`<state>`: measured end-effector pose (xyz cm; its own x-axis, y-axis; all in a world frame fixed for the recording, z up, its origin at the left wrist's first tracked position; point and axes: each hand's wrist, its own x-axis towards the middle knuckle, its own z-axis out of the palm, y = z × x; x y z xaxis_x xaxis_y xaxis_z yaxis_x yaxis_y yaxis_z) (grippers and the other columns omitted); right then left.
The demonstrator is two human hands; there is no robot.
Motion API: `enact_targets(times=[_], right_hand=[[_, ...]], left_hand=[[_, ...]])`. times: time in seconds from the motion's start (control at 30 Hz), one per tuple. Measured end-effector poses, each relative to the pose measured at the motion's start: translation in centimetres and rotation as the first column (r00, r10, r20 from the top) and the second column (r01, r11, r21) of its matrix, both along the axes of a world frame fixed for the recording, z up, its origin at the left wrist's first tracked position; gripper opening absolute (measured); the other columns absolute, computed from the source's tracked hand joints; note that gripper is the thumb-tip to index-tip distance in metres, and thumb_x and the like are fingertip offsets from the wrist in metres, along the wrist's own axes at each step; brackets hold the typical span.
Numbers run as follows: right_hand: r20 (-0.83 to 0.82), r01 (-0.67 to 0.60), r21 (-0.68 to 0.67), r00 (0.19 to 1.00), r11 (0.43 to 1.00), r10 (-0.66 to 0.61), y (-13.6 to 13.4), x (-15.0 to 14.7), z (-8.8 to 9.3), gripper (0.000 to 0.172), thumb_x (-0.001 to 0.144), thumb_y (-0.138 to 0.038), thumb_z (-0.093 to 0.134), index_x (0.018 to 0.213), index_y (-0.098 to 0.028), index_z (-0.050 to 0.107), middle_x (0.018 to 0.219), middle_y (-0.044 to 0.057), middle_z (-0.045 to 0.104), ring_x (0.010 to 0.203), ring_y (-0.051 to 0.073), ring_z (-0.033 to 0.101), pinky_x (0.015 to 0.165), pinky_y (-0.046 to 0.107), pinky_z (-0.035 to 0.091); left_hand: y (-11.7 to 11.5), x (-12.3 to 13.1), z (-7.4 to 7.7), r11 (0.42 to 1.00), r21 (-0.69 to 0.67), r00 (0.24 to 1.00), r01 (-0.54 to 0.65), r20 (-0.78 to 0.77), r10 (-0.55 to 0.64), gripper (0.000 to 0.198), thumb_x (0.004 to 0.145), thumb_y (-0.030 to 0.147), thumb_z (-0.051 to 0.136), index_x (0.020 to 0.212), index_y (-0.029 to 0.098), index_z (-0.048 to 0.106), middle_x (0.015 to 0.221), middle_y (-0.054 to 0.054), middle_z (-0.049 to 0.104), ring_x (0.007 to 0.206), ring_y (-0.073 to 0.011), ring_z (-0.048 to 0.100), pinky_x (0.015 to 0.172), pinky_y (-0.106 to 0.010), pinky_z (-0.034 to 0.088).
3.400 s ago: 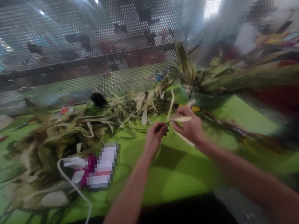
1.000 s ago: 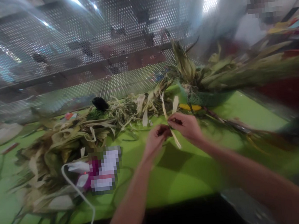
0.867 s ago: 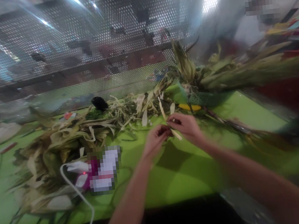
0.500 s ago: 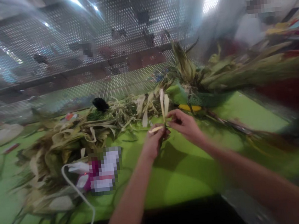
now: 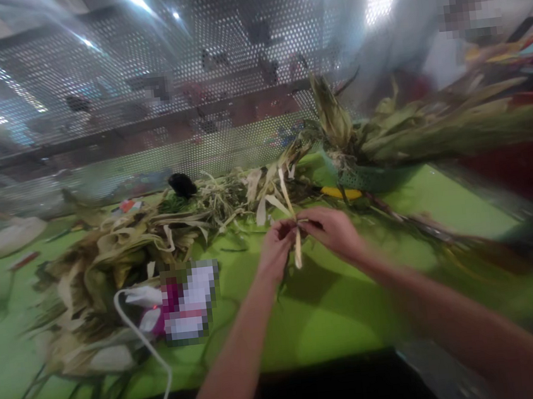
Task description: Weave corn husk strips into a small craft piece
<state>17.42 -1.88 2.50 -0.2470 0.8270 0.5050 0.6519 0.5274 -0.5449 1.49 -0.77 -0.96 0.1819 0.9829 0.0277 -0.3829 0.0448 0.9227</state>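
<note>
My left hand (image 5: pixel 275 248) and my right hand (image 5: pixel 332 229) meet above the green table (image 5: pixel 345 318), fingertips pinched together. Between them is a pale dried leaf strip (image 5: pixel 298 251). One end of it points up and away from me, another hangs down below the fingertips. A second whitish strip end slants up to the left, close to the leaves behind. The exact crossing point of the strips is hidden by my fingers. My left fingers grip from the left side and my right thumb and fingers pinch from the right.
A heap of dried leaves (image 5: pixel 96 258) spreads at left, beside a pixelated white device (image 5: pixel 194 302) and a white cable (image 5: pixel 162 356). Behind stand a green basket (image 5: pixel 366 176) with leafy stalks, a yellow object (image 5: pixel 342 192), a black lump (image 5: pixel 182 185) and a perforated screen (image 5: pixel 112 95).
The strips stood upright before; now one end has come down below my fingers and another leans left. My right hand has moved slightly down and closer to my left fingertips.
</note>
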Motion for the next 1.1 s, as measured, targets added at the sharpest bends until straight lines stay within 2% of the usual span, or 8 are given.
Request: enact_targets(times=[0.17,0.37,0.57,0.7,0.83,1.0,1.1], right_hand=[[0.083,-0.054,0.016,0.995,0.998,0.052,0.0,0.0,-0.6,0.032,0.091,-0.019,0.054,0.116,-0.030,0.070,0.100,0.003,0.074,0.082,0.017,0.067,0.069,0.025,0.048],[0.080,-0.099,-0.012,0.992,0.995,0.099,0.2,0.2,-0.6,0.040,0.091,-0.019,0.053,0.127,-0.034,0.062,0.100,0.002,0.073,0.080,0.016,0.066,0.067,0.024,0.049],[0.023,-0.155,-0.052,0.987,0.987,0.156,0.1,0.4,0.0,0.036,0.093,-0.020,0.050,0.124,-0.033,0.064,0.101,0.002,0.072,0.078,0.015,0.065,0.066,0.025,0.047],[-0.057,-0.094,-0.072,0.994,0.993,0.090,0.1,0.3,0.4,0.034,0.089,-0.019,0.053,0.122,-0.025,0.061,0.092,0.003,0.071,0.072,0.015,0.063,0.064,0.025,0.045],[-0.169,-0.065,-0.117,0.985,0.991,0.044,0.2,0.4,0.4,0.023,0.085,-0.027,0.061,0.107,-0.019,0.060,0.081,0.002,0.068,0.067,0.013,0.060,0.059,0.022,0.041],[-0.128,-0.065,-0.123,0.991,0.990,0.049,0.2,0.5,0.6,0.016,0.082,-0.033,0.066,0.091,-0.020,0.066,0.075,0.000,0.066,0.061,0.011,0.054,0.056,0.022,0.037],[-0.142,-0.047,-0.086,0.989,0.995,0.035,0.2,0.5,0.7,0.019,0.081,-0.030,0.066,0.098,-0.020,0.068,0.080,0.002,0.067,0.061,0.011,0.053,0.057,0.023,0.038]], left_hand=[[0.1,0.1,-0.3,1.000,0.013,1.000,-0.024,-0.019,0.024,0.035,0.063,0.032,0.081,0.083,0.015,0.058,0.071,0.002,0.061,0.060,-0.0075,0.055,0.061,-0.022,0.045],[-0.1,0.1,0.0,0.999,-0.001,0.998,-0.038,0.042,0.038,0.039,0.061,0.028,0.082,0.089,0.018,0.056,0.073,0.002,0.062,0.063,-0.0087,0.058,0.058,-0.020,0.044],[-0.1,0.1,0.0,1.000,0.001,0.997,-0.016,0.076,0.016,0.037,0.065,0.026,0.080,0.091,0.019,0.054,0.072,0.003,0.061,0.063,-0.0081,0.059,0.058,-0.019,0.044],[-0.1,-0.1,-0.2,1.000,-0.006,0.997,0.014,0.076,-0.014,0.038,0.067,0.026,0.078,0.094,0.020,0.052,0.073,0.002,0.064,0.066,-0.0101,0.062,0.058,-0.020,0.045],[-0.4,-0.1,0.3,0.999,-0.029,0.996,-0.037,0.079,0.039,0.040,0.067,0.025,0.078,0.096,0.021,0.051,0.076,0.003,0.064,0.063,-0.0085,0.060,0.059,-0.019,0.045],[-0.2,-0.3,0.3,0.998,-0.006,0.996,-0.067,0.060,0.068,0.032,0.069,0.027,0.076,0.086,0.019,0.051,0.073,0.004,0.060,0.059,-0.0064,0.055,0.058,-0.019,0.045],[-0.1,-0.3,0.0,0.997,0.035,0.998,-0.067,-0.010,0.068,0.030,0.069,0.028,0.077,0.088,0.018,0.055,0.074,0.003,0.060,0.062,-0.0073,0.056,0.059,-0.020,0.044]])
